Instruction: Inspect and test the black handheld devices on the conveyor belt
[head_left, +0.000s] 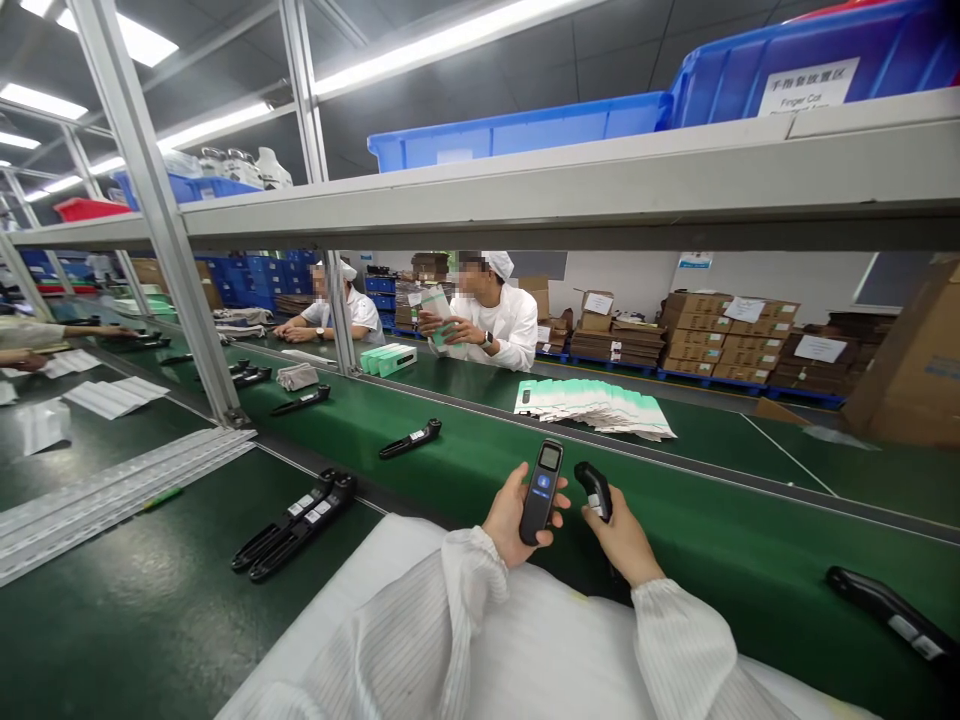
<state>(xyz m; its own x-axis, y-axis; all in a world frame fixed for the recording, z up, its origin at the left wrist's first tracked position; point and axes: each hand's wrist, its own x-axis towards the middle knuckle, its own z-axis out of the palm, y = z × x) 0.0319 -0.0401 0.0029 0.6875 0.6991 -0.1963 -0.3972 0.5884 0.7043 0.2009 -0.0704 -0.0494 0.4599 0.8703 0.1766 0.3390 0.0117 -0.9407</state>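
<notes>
My left hand (511, 520) is wrapped round a black handheld device (541, 492) with a small grey screen and a blue button, its face turned up. Just to its right, my right hand (622, 535) grips a black handle-shaped part (595, 488) with a white label; its lower end is hidden behind my fingers. The two items are apart, above the green conveyor belt (712, 530). Two similar black parts (304, 525) lie side by side on the green table to the left. Another black part (410, 438) rests on the belt beyond, and one more (892, 610) at the far right.
White foam sheet (375, 600) lies under my forearms. Across the belt, a person (506, 320) holds green-white boxes near a fanned stack of cartons (592, 405). A metal post (161, 210) and an overhead shelf (525, 185) with blue bins frame the view.
</notes>
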